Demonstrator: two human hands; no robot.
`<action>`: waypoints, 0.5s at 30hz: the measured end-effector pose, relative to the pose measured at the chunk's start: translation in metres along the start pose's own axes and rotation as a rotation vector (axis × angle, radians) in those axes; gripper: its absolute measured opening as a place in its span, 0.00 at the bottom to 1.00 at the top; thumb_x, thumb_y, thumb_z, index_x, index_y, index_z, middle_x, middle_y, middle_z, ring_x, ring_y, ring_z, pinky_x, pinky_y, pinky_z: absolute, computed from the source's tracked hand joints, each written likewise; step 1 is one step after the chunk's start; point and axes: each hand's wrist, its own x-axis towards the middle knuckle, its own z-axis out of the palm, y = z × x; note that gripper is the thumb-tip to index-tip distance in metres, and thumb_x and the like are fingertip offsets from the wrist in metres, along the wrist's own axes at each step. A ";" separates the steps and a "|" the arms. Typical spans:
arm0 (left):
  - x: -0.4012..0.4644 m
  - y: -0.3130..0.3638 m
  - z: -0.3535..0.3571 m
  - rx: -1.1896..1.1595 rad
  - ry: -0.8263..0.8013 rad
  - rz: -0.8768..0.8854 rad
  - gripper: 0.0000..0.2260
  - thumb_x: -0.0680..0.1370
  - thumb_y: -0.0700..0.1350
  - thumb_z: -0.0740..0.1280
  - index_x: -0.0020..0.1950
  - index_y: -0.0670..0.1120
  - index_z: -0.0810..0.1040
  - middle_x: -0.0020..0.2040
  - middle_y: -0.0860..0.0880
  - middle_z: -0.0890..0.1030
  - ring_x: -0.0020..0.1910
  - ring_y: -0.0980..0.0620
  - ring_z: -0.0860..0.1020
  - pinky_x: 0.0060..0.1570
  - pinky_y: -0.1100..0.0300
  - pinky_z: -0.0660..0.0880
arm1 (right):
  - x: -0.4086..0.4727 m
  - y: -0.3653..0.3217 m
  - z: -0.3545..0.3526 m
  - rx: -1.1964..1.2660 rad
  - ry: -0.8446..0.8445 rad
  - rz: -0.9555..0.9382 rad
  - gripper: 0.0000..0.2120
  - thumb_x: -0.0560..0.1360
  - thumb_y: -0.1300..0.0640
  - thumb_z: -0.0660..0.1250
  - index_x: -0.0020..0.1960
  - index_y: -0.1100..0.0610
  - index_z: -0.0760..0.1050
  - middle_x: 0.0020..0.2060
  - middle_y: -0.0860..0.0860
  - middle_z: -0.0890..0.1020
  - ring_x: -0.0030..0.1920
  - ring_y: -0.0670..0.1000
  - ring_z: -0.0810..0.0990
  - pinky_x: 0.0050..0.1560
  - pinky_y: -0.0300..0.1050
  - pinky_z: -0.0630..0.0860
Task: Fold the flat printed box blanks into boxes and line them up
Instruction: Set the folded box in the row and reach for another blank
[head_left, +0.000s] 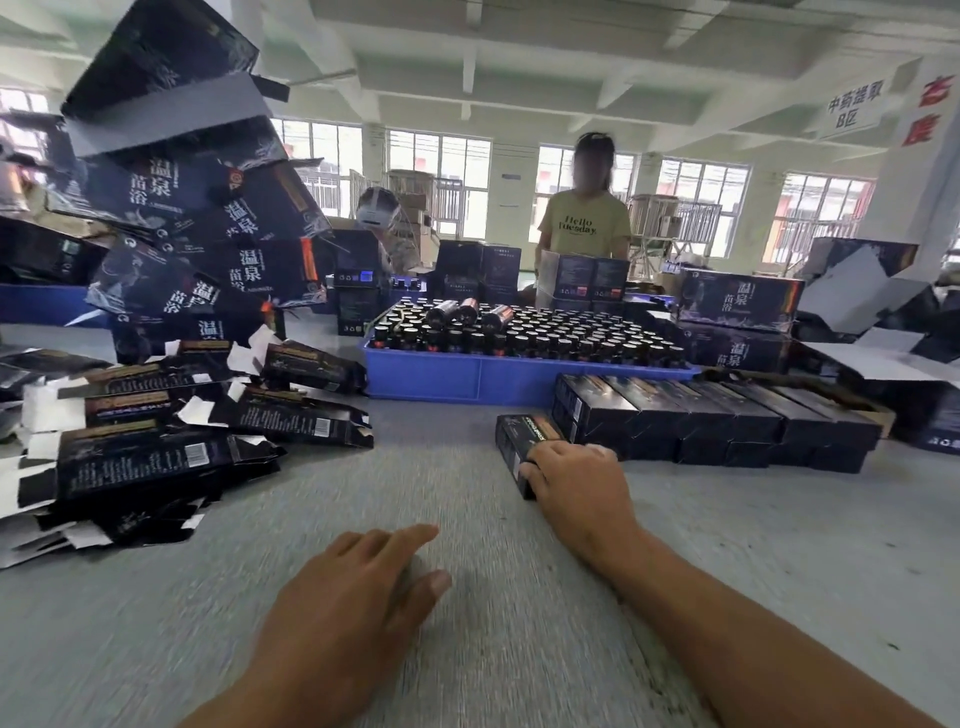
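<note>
Lining-up step here: my right hand (569, 480) grips a folded box (519, 447), just left of the row (717, 415) on the tabletop (467, 519). Left hand (358, 587) is loose and empty. Next I'd guess: grab a blank (140, 462) from the left pile.

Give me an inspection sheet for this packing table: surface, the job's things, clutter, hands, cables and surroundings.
Surface: grey table, bare in the middle.
Job's things: pile of flat box blanks at left; folded boxes lined up in a stacked row at right; one more folded box at the row's near end.
Clutter: blue tray full of small bottles; large printed cartons stacked far left.
Hands: right hand grips the near folded box; left hand is open above the table, holding nothing.
Cables: nothing seen.
Surroundings: person in a yellow shirt across the table; windows behind.
</note>
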 end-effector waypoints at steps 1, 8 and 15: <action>0.001 -0.001 0.001 -0.002 -0.001 -0.001 0.24 0.79 0.68 0.50 0.75 0.68 0.59 0.66 0.67 0.70 0.69 0.64 0.64 0.61 0.65 0.67 | 0.009 0.002 0.005 -0.020 -0.021 -0.011 0.16 0.84 0.49 0.54 0.58 0.51 0.79 0.57 0.47 0.83 0.57 0.48 0.80 0.66 0.49 0.67; 0.005 -0.009 0.001 -0.010 -0.010 -0.007 0.24 0.78 0.70 0.48 0.74 0.68 0.60 0.69 0.69 0.67 0.70 0.65 0.61 0.64 0.68 0.64 | 0.055 0.005 0.013 -0.061 -0.153 0.103 0.14 0.79 0.61 0.59 0.63 0.60 0.76 0.62 0.57 0.80 0.60 0.57 0.78 0.62 0.50 0.72; 0.004 -0.007 0.001 0.061 -0.033 -0.002 0.27 0.78 0.69 0.48 0.75 0.63 0.64 0.70 0.62 0.71 0.69 0.59 0.64 0.65 0.62 0.65 | 0.020 -0.033 0.009 0.143 -0.184 -0.050 0.22 0.80 0.58 0.60 0.75 0.56 0.67 0.73 0.54 0.72 0.70 0.56 0.72 0.70 0.47 0.65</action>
